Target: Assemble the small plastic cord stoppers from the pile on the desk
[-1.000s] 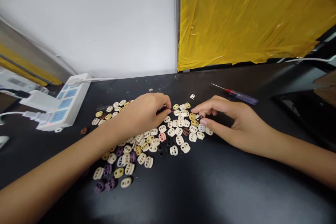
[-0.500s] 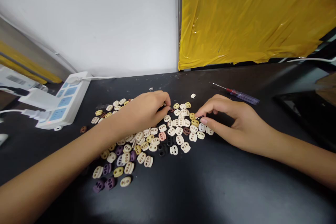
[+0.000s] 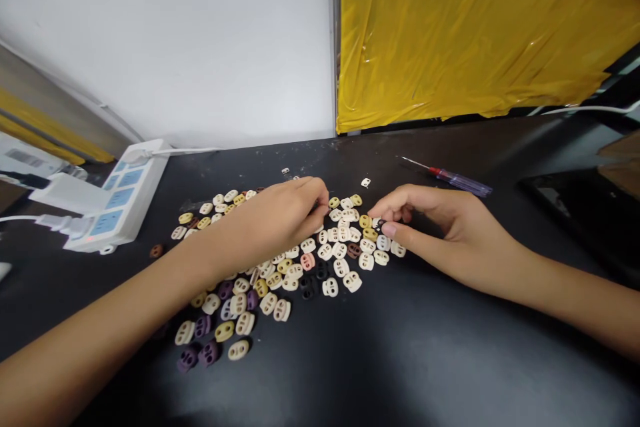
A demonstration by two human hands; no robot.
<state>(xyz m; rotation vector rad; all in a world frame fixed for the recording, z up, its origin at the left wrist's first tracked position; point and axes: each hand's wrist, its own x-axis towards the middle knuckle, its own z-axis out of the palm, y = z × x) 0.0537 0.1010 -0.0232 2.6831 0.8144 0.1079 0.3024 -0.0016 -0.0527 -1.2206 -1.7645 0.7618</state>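
Observation:
Many two-hole cord locks lie spread over the dark table, among them cream ones point(image 3: 352, 281), purple ones point(image 3: 209, 351), black ones point(image 3: 309, 287) and a pink one point(image 3: 307, 261). My left hand point(image 3: 293, 208) reaches over the far part of the spread, its thumb and forefinger pinched together. What sits between those fingertips, if anything, is hidden. At the right edge of the spread, my right hand point(image 3: 440, 223) has a small black cord lock point(image 3: 379, 224) between thumb and forefinger. Yellow cord locks point(image 3: 370, 235) lie right beside those fingertips.
A screwdriver point(image 3: 455, 180) lies beyond my right hand. One white cord lock point(image 3: 366, 182) sits apart near the back. On the left stands a white power strip point(image 3: 120, 197) with plugs and cables. A white wall and yellow sheeting point(image 3: 475, 33) rise behind the table point(image 3: 400, 360).
The view has shifted slightly. The brown piece seen at my left fingertips earlier is now out of sight. My right hand keeps nearly the same place at the black cord lock.

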